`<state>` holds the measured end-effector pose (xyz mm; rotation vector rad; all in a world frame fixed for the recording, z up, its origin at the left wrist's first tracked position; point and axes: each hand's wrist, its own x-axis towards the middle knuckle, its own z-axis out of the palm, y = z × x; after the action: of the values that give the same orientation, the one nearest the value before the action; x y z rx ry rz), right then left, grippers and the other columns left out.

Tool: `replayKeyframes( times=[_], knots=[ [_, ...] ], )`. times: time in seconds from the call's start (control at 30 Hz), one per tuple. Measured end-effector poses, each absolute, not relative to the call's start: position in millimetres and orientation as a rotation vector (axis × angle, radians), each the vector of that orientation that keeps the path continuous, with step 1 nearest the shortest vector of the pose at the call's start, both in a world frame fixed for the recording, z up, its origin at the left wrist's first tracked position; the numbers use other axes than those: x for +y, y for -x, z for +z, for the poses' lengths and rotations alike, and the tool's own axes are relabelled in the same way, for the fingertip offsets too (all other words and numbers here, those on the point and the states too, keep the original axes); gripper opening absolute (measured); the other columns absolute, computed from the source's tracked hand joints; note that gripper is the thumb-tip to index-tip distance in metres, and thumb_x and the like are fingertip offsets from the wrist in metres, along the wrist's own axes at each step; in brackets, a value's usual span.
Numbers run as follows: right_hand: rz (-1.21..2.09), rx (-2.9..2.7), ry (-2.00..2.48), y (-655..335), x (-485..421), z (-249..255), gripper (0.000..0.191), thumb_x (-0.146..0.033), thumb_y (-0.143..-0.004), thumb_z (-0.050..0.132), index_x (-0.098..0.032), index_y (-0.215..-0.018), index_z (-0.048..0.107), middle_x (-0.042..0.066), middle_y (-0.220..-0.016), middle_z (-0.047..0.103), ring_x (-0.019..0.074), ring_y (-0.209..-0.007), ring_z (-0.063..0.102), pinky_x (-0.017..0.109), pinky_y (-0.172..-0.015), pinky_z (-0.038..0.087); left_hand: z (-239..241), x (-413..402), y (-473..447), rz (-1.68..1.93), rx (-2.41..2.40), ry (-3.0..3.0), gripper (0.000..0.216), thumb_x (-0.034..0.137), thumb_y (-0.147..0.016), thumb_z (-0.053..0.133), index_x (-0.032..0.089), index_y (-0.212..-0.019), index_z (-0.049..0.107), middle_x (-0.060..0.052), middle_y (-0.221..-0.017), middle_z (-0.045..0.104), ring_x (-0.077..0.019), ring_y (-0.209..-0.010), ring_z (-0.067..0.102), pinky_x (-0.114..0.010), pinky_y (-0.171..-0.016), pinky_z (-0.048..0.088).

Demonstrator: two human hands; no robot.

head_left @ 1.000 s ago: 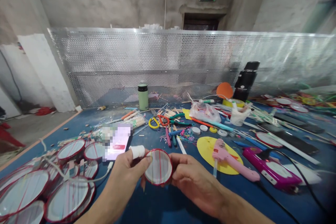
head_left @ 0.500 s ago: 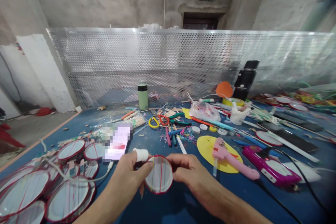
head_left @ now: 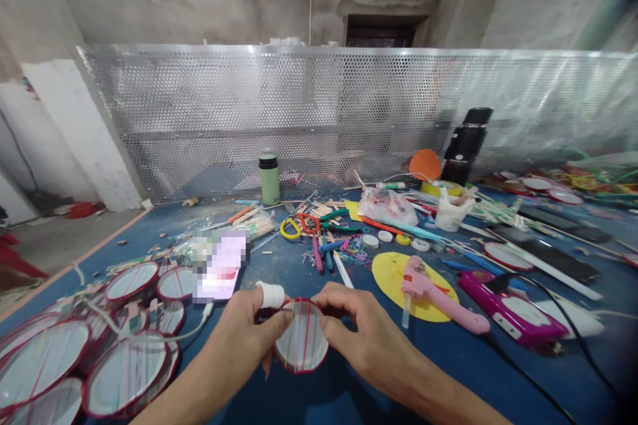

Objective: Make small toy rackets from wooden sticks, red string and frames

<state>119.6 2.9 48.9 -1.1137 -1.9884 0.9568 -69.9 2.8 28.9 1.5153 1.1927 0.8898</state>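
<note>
A small round white paper plate [head_left: 300,339] with a red rim and thin rubber bands stretched across it is held upright between both hands, low in the centre. My left hand [head_left: 246,335] grips its left edge; the index finger wears a white wrap. My right hand [head_left: 356,329] pinches the plate's top right rim, fingers curled over the bands.
Several finished red-rimmed plates [head_left: 84,358] lie at the left. A phone [head_left: 222,265] lies just beyond my hands. A pink glue gun [head_left: 438,295] rests on a yellow disc [head_left: 389,275]. Scissors [head_left: 299,226], pens, tape rolls, a green bottle [head_left: 270,180] and a magenta device [head_left: 508,309] crowd the blue table.
My right hand has moved up from the plate's right side to its top rim, fingers pinching there. The plate has sunk slightly lower in view.
</note>
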Motion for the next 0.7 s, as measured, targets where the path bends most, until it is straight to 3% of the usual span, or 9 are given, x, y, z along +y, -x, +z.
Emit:
replayKeyframes(
  times=[0.37,0.7],
  knots=[
    [0.671,-2.07,1.186,-120,1,42,0.017,-0.017,-0.085,0.051,-0.017,-0.086,0.068,0.003,-0.085,0.063,0.0167,-0.075,0.057,0.029,-0.072,0.041,24,4,71,0.896,1.218,-1.549,0.027,0.04,-0.082,0.057,0.015,-0.072,0.059,0.002,-0.049,0.053,-0.0095,-0.035,0.047,-0.018,-0.035,0.035],
    [0.536,-2.206,1.144,-126,3,41,0.026,-0.025,-0.098,0.042,-0.019,-0.082,0.061,0.0,-0.077,0.062,0.0143,-0.072,0.056,0.028,-0.069,0.038,27,2,68,0.858,1.206,-1.555,0.028,0.041,-0.084,0.055,0.015,-0.073,0.058,0.002,-0.05,0.054,-0.0098,-0.037,0.048,-0.018,-0.036,0.037]
  ],
)
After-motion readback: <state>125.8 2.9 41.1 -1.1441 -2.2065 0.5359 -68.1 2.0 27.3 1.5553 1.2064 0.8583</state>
